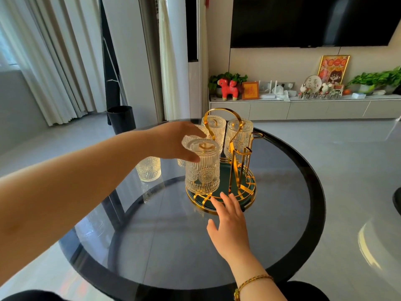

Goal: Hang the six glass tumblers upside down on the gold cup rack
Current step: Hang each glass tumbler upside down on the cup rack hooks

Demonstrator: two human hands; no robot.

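Note:
The gold cup rack (233, 148) stands on its green, gold-rimmed base (249, 198) at the middle of a round glass table (173, 246). Several ribbed glass tumblers hang upside down on it. My left hand (173, 141) curls around the top of the front tumbler (201, 170), thumb on its near side, fingers behind. Another hung tumbler is mostly hidden behind that hand. Two more hang at the back (214, 129) and right (238, 135). One tumbler (148, 169) stands on the table to the left, partly behind my forearm. My right hand (230, 224) is open, fingertips at the base's front rim.
Two gold pegs (246, 152) on the rack's right side carry nothing. A black bin (121, 118) stands on the floor beyond the table. A low white cabinet (303, 107) with plants, frames and a red toy runs along the far wall under a television.

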